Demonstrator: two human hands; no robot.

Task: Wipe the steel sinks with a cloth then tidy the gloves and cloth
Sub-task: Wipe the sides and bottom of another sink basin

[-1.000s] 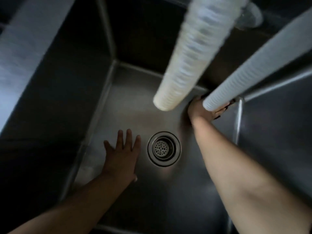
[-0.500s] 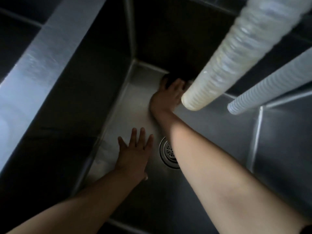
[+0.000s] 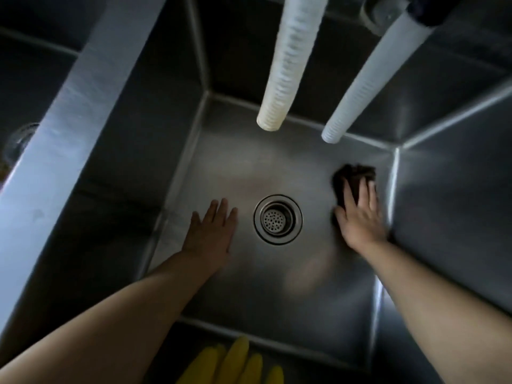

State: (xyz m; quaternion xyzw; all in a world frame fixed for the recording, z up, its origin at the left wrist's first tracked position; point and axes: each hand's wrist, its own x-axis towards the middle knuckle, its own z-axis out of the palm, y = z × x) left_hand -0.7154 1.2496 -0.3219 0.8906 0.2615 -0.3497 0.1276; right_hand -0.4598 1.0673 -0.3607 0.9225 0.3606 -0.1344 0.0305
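A dark cloth (image 3: pixel 353 178) is pressed flat against the sink (image 3: pixel 277 286) floor by the right hand (image 3: pixel 360 217), fingers straight, right of the drain (image 3: pixel 278 219). The left hand (image 3: pixel 212 234) is laid open, empty, left of the drain.

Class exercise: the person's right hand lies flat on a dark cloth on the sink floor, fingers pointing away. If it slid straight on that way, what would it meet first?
Probably the sink's back wall, near the right-hand corner. The right hand presses the cloth, and only bare steel floor shows ahead of it. The white hoses seem to hang above that line, though depth is unclear.
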